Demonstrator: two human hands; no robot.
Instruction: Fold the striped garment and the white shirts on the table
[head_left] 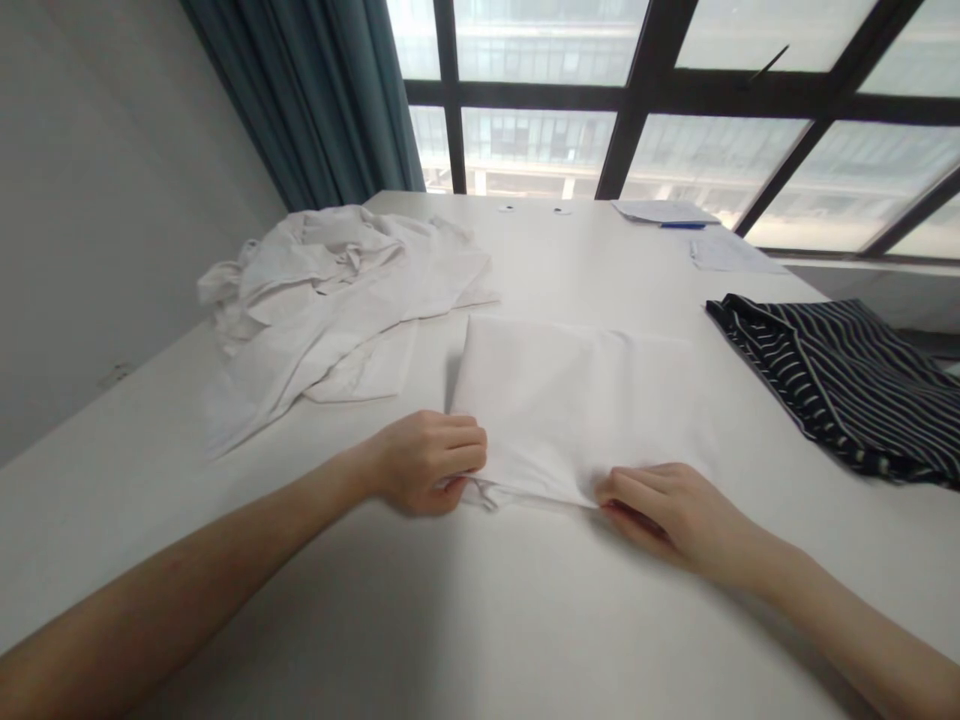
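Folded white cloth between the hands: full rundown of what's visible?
The folded white cloth is plain, thin-looking fabric, folded into a rough rectangle lying flat on the white table. Its top is smooth with faint creases; the near edge is slightly rumpled and shows layered edges. The left hand pinches its near-left corner, and the right hand grips the near edge, fingers curled on it. Its far-left corner lies close to the crumpled white garment; contact is unclear.

Folded white cloth rectangle (577, 400), near centre: thin, smooth, matt woven fabric. Crumpled white cloth heap (330, 290), far left: same matt fabric, creased. Dark striped cloth garment (840, 375), right: soft, matt. White table top (465, 620): smooth, faint sheen. Paper sheets (664, 211), far right: flat, matt.
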